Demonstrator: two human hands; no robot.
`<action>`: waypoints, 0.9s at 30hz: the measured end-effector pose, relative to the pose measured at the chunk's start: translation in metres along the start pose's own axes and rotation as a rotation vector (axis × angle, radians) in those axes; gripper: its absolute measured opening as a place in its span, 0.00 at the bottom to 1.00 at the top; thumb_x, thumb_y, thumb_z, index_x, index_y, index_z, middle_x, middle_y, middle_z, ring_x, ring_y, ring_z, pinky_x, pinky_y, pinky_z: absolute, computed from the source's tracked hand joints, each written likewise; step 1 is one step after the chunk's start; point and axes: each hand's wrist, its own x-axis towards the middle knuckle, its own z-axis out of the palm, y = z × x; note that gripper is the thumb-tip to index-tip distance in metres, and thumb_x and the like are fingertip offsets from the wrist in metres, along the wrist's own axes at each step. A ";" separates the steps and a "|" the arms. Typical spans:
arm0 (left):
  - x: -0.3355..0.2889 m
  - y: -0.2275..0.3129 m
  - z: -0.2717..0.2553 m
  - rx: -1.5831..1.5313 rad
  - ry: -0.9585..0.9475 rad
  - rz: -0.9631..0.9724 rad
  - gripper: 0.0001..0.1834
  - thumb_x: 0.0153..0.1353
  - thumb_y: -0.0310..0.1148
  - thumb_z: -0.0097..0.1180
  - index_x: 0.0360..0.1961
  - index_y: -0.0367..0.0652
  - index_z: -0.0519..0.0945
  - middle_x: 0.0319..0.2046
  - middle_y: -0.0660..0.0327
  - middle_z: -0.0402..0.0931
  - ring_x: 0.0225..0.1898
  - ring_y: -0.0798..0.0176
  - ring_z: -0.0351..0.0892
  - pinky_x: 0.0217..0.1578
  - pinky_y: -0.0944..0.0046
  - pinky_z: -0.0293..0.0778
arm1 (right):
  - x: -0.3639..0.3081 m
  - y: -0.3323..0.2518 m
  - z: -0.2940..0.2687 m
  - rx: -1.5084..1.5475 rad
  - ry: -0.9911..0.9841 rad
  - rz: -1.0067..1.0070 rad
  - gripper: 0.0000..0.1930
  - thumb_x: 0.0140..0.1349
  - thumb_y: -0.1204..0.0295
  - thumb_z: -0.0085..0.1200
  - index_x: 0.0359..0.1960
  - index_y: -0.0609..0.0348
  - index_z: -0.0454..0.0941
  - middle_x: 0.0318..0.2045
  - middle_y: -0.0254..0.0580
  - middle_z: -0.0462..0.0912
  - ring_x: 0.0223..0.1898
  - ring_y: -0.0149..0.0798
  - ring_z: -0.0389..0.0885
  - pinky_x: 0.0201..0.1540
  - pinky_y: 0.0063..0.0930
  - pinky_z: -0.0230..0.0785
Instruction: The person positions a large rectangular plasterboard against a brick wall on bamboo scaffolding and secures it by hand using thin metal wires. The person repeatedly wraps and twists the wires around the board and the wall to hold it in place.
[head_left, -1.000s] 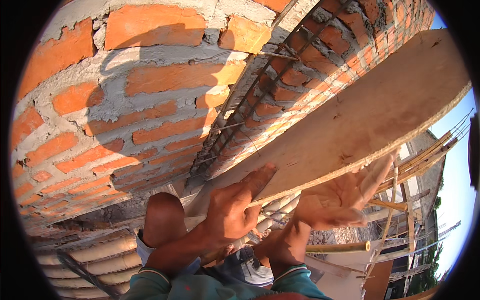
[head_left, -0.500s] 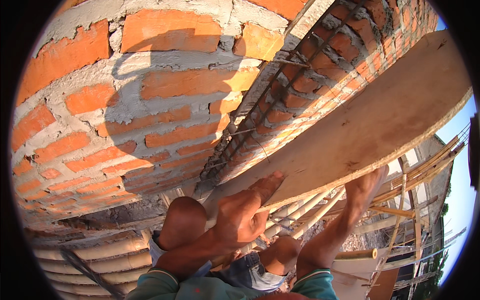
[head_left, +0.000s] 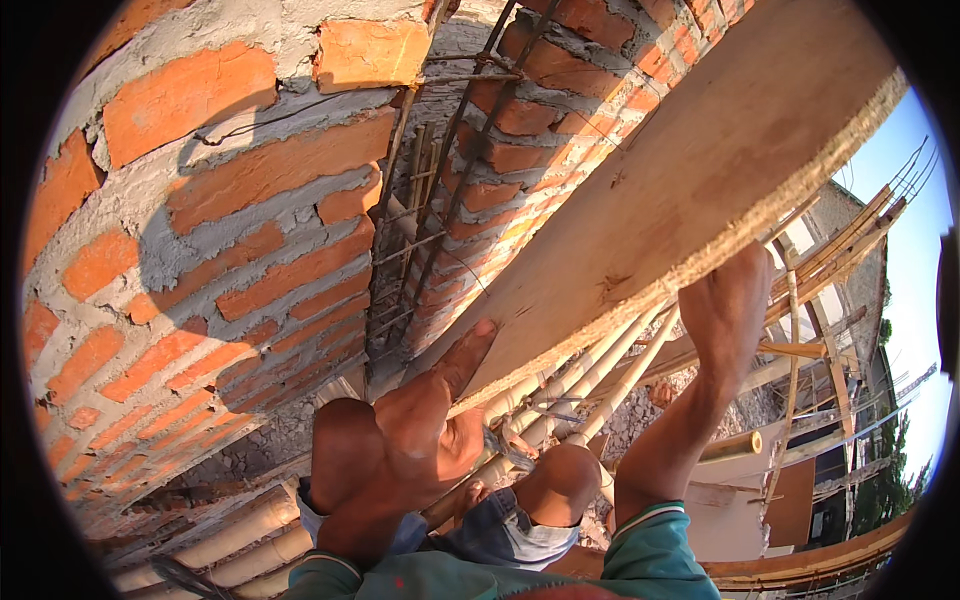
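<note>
A long wooden board [head_left: 640, 220] slants from my knees up toward the far right, beside the brickwork. My left hand [head_left: 425, 410] is closed round its lower edge near the close end, the thumb lying along the broad face. Farther up, my right hand [head_left: 730, 285] holds the same rough edge from beneath, its fingers mostly hidden behind the wood. My knees are bent below the board's near end.
A brick wall [head_left: 290, 260] fills the left. Past a gap with dark steel reinforcing bars [head_left: 470, 130] stands a brick column [head_left: 540, 120]. Bamboo poles [head_left: 590, 375] run beneath the board, and more bamboo [head_left: 250, 530] lies at lower left. Wooden scaffolding [head_left: 800, 360] stands at right.
The view has turned, so the wall and column sit farther left. The board tilts more steeply in the picture, and my right hand is higher. Both hands keep their hold.
</note>
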 end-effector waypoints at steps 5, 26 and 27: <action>-0.001 -0.005 0.001 -0.024 -0.030 0.142 0.17 0.62 0.21 0.60 0.53 0.30 0.82 0.45 0.44 0.86 0.42 0.49 0.90 0.42 0.60 0.84 | 0.012 0.008 0.016 0.004 -0.039 0.005 0.06 0.61 0.76 0.55 0.33 0.69 0.81 0.23 0.57 0.80 0.25 0.59 0.77 0.32 0.46 0.68; -0.006 -0.009 0.000 -0.061 -0.032 0.115 0.25 0.59 0.16 0.61 0.60 0.35 0.80 0.46 0.46 0.86 0.39 0.55 0.90 0.38 0.62 0.83 | -0.040 0.058 0.057 0.213 0.155 -0.149 0.26 0.59 0.65 0.66 0.59 0.60 0.77 0.55 0.55 0.78 0.57 0.63 0.75 0.63 0.56 0.64; -0.008 -0.011 0.001 -0.122 -0.010 0.127 0.26 0.56 0.14 0.60 0.58 0.32 0.80 0.48 0.45 0.85 0.42 0.52 0.89 0.41 0.60 0.82 | -0.040 0.058 0.053 0.190 0.127 -0.165 0.26 0.59 0.65 0.66 0.58 0.59 0.77 0.55 0.55 0.78 0.57 0.63 0.75 0.64 0.56 0.64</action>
